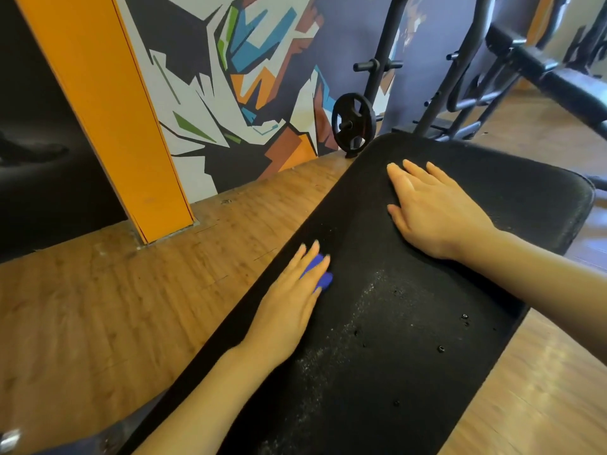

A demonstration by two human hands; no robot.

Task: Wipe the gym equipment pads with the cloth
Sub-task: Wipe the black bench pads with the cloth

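Left hand [289,297] presses the blue cloth [318,274] flat-fingered on the bench [410,339] pad; right hand [433,208] lies open, bracing. Sweep firmly through the whitish dust [361,310] — likely chalk.

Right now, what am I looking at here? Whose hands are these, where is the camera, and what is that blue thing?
There is no machine here: a person wears a camera on the head, looking forward and down, so you see their own two hands. Both rest on a black padded gym bench, which has whitish dust on it. The left hand presses a blue cloth flat against the pad, its fingers straight. The right hand lies flat on the pad, holding nothing. Beyond are a wooden floor, an orange pillar, a painted wall and a black weight plate.
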